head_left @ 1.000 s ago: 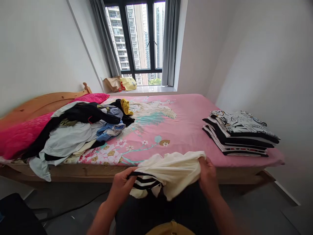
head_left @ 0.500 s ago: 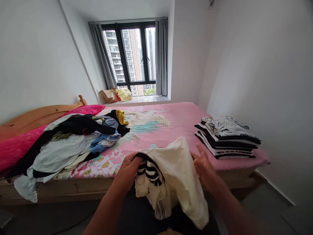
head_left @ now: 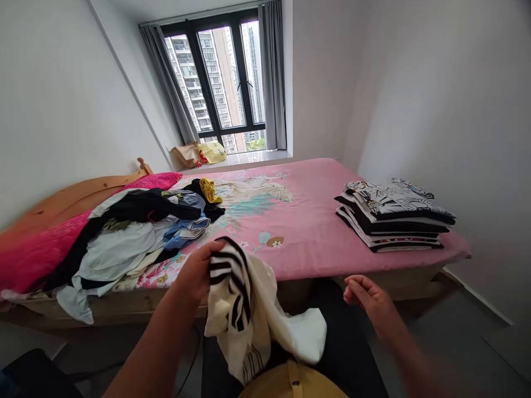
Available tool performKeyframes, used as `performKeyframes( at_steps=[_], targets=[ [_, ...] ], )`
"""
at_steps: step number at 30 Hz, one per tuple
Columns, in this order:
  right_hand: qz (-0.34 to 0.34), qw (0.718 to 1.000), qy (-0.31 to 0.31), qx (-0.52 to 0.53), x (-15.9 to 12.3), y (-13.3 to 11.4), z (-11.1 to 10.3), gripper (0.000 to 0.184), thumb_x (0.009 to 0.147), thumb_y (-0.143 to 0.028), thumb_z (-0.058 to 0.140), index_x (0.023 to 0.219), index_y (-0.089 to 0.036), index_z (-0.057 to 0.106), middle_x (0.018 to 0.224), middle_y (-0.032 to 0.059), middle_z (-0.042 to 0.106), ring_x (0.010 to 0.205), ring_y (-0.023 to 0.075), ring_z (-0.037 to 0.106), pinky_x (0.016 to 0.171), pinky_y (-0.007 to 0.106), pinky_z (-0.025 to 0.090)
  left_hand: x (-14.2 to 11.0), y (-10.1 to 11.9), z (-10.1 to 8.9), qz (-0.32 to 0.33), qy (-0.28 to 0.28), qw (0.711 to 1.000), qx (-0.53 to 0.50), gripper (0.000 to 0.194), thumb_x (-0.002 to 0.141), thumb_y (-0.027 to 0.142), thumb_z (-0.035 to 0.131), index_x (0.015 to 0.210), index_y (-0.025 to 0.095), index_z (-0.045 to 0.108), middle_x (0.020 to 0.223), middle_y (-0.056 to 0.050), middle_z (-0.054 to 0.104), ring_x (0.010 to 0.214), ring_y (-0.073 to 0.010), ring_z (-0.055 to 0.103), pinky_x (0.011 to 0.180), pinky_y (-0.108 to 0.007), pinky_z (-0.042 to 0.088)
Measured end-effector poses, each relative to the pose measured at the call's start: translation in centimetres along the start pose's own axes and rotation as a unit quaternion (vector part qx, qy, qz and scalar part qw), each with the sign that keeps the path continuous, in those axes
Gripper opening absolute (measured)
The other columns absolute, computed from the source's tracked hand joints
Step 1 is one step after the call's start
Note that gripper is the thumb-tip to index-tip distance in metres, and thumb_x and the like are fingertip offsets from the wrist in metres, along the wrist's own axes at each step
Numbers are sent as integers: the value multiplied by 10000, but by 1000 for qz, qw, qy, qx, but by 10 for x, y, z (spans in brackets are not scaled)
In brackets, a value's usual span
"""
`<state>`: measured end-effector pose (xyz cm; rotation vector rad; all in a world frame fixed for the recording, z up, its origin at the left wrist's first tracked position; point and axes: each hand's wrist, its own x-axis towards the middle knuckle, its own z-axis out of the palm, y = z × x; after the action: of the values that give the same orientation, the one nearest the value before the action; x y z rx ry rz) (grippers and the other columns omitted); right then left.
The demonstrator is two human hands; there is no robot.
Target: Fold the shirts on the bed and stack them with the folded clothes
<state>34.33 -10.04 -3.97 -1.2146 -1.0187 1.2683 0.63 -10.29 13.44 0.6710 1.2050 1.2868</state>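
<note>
The left hand [head_left: 197,273] grasps a cream cloth garment with black stripes [head_left: 263,301], striped edge uppermost, long axis slanting down rightward; the right hand [head_left: 367,296] curls free.

white walls [head_left: 327,83], daylit window [head_left: 218,77], wooden headboard [head_left: 78,194]

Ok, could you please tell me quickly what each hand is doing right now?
Left hand: closed on the cream garment.
Right hand: loosely closed, fingers curled, apart from the garment, nothing visible in it.
</note>
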Motion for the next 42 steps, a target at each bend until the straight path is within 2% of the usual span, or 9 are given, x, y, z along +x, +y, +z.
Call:
performKeyframes(
  at_steps=[5,11,19,22,25,27,30,32,42],
  targets=[
    [19,982,-179,-57,-36,20,32,321,768,-474,632,866,-169,618,733,13,604,700,149,546,684,278,444,-7,17,24,32,-88,992,-89,250,790,353,557,873,146,670,797,-66,710,867,-254,675,755,-366,553],
    [-4,964,-255,-73,-53,17,60,352,782,-420,636,1039,-181,606,873,41,622,804,174,565,711,295,453,-10,39,44,132,-94,982,-98,320,840,400,497,977,157,654,907,-61,707,1018,-278,632,850,-403,527],
    [-54,990,-132,13,-34,15,52,726,782,-449,637,1379,-247,275,1118,88,566,949,193,571,774,340,498,-7,30,58,135,-57,986,-74,258,689,166,617,944,148,652,762,-18,708,783,-216,687,779,-332,561],
    [-65,990,-119,37,-26,3,55,921,748,-429,678,1441,-309,84,1242,105,494,1018,202,558,721,319,519,-7,21,62,115,-69,987,-85,223,635,118,625,855,147,649,724,0,702,685,-186,678,709,-308,572],
    [-77,988,-130,34,-24,-12,65,1015,692,-367,741,1450,-341,66,1219,83,514,965,186,579,627,258,519,-7,10,62,112,-94,987,-72,218,606,130,664,821,156,646,707,7,697,629,-167,663,640,-278,565],
    [-80,984,-153,31,-24,-18,73,807,718,-370,717,1397,-274,292,1046,58,600,815,156,598,532,212,488,-6,4,61,116,-111,985,-58,214,602,164,683,812,158,644,710,-2,697,641,-176,665,636,-280,561],
    [-87,982,-157,65,-25,-22,81,356,798,-449,613,991,-150,604,759,33,626,612,123,572,447,194,440,-4,-2,57,118,-127,984,-40,210,599,221,700,790,158,639,729,-28,702,721,-219,679,680,-312,562],
    [-87,982,-126,112,-26,-25,83,346,800,-487,599,849,-144,606,712,38,628,594,138,585,458,221,465,-3,-5,54,111,-123,986,-36,220,591,235,709,785,162,637,732,-31,702,753,-232,681,688,-315,559],
    [-114,961,18,251,-12,-43,71,307,742,-413,696,940,-194,611,691,12,659,601,161,625,571,300,534,18,-51,5,62,-130,988,-52,298,607,234,752,885,171,663,822,-46,719,723,-190,673,641,-253,512]
  ],
)
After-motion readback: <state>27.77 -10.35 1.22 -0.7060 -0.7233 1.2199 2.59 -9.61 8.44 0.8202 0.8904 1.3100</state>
